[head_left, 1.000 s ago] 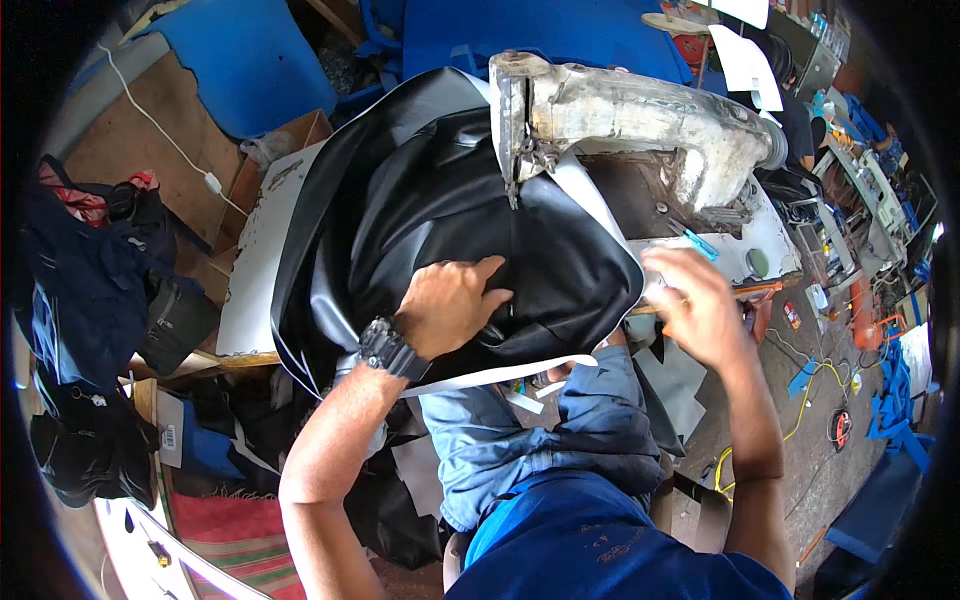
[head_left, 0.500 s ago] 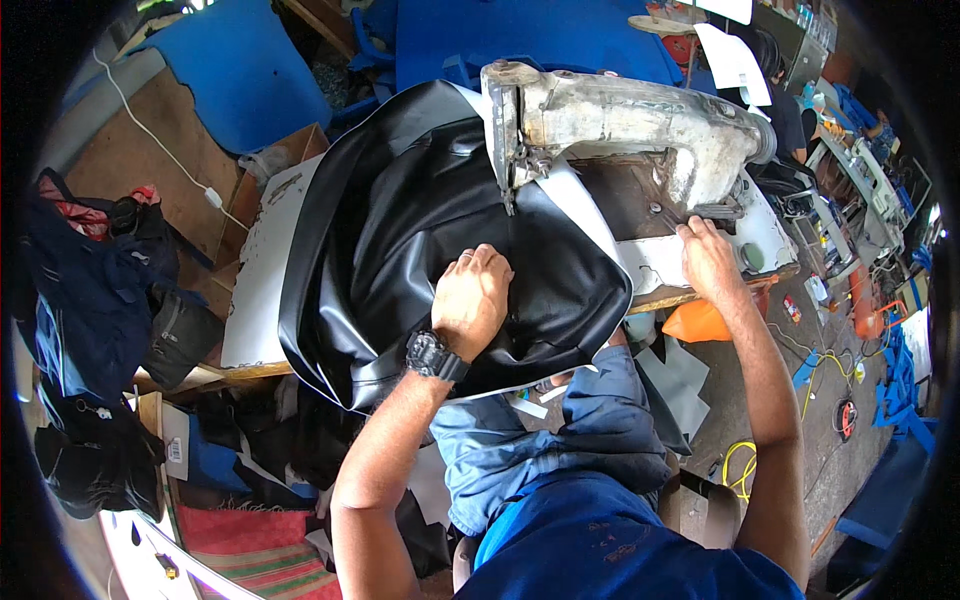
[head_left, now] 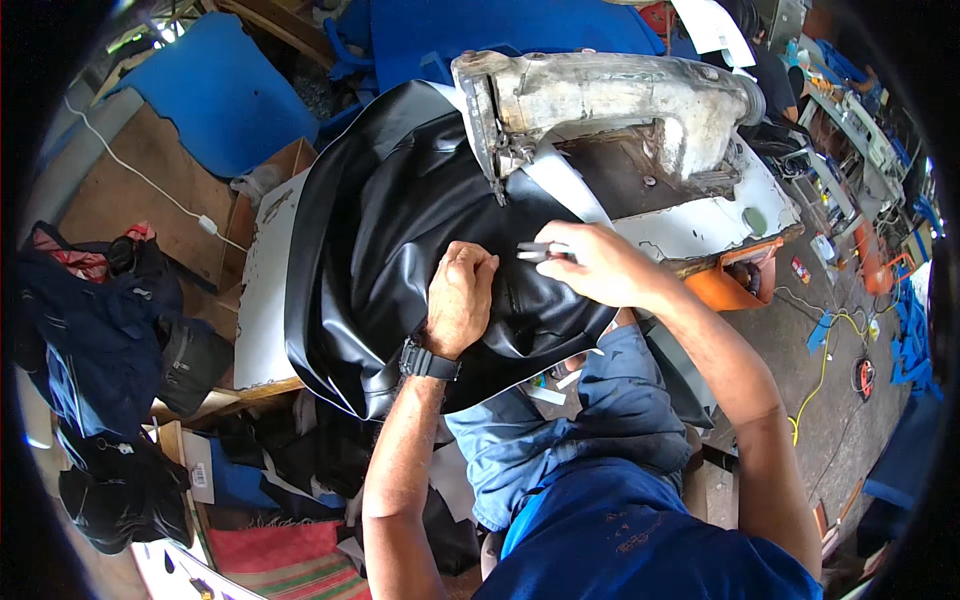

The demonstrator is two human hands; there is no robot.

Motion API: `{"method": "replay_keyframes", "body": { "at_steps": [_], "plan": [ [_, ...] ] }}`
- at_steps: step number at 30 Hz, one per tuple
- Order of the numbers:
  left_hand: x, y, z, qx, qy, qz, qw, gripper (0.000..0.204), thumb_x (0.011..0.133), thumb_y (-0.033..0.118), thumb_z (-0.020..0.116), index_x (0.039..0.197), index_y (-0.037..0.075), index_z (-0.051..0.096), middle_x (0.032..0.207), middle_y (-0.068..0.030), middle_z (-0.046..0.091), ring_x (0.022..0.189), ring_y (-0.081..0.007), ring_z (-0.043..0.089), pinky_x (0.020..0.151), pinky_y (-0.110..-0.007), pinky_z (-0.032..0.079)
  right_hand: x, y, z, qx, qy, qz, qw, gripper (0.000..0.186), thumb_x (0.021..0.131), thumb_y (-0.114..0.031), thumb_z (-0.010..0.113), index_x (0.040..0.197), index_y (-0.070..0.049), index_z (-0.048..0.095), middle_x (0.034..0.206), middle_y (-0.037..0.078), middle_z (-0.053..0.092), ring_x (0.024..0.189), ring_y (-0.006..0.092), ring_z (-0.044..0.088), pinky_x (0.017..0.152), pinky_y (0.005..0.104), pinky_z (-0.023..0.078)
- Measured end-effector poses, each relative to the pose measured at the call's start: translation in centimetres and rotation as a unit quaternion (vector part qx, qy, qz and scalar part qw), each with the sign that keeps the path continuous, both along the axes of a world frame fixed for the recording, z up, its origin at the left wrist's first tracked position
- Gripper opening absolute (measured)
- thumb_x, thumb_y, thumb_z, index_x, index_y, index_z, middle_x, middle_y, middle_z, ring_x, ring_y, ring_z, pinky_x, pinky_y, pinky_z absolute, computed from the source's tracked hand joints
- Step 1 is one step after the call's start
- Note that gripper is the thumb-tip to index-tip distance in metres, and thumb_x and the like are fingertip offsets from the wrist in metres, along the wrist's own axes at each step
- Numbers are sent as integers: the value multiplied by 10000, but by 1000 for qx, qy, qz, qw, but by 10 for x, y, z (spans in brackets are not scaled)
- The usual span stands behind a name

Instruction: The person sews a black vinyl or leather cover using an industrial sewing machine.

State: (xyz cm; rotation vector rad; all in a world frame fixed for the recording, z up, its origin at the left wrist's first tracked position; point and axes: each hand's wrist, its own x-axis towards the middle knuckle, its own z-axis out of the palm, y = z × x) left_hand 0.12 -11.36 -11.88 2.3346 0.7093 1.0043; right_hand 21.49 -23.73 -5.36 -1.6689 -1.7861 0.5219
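A large piece of black vinyl (head_left: 370, 230) with a white backing lies bunched on the sewing table. My left hand (head_left: 460, 295), with fingers curled together, pinches the vinyl near its middle. Over the vinyl, just right of that, my right hand (head_left: 598, 262) grips a pair of small metal thread snips (head_left: 541, 252); the two blades point left toward my left hand. Behind both hands stands a worn, whitish sewing machine (head_left: 610, 100), its needle end above the vinyl. A white strip of the backing (head_left: 566, 182) shows beside the needle end.
The sewing table (head_left: 265, 290) has chipped white paint. An orange pouch (head_left: 725, 288) hangs below its right edge. Dark clothes and bags (head_left: 90, 320) hang at the left. A blue chair (head_left: 225, 95) stands at the back left, and yellow cable (head_left: 825, 370) crosses the floor.
My right hand has come from the machine bed on the right to above the vinyl, with the snips now in it. My left hand stays on the vinyl, its fingers more bunched.
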Motion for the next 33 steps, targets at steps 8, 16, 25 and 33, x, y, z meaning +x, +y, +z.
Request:
{"method": "replay_keyframes", "body": {
  "at_steps": [8,16,25,33],
  "plan": [
    [1,-5,5,-20,-12,1,1000,145,998,97,691,970,-45,681,1024,-191,700,1002,-391,683,908,-458,543,-7,34,-28,39,-165,47,984,236,996,-251,690,953,-24,638,867,203,730,878,433,718,762,541,546],
    [-1,1,1,-15,11,1,1000,149,1028,105,688,1021,-44,675,1067,-160,699,980,-324,694,871,-407,542,-12,39,-26,5,-192,50,980,262,1006,-281,674,950,-26,672,861,217,736,857,438,734,758,550,569],
    [-36,-41,27,207,211,-157,942,833,911,620,750,1450,-1,622,1569,-207,559,1474,-379,515,1243,-555,368,91,-47,-12,92,-130,-254,954,180,1015,-132,689,1176,-51,698,839,198,716,746,342,716,693,445,534],
    [3,-47,0,224,107,-71,966,254,949,174,750,1147,15,756,1213,-198,769,1148,-345,747,1016,-438,589,54,-26,5,248,-110,-142,952,263,1041,-139,664,1245,21,700,1196,203,720,1108,384,701,990,451,560]
  ]
}}
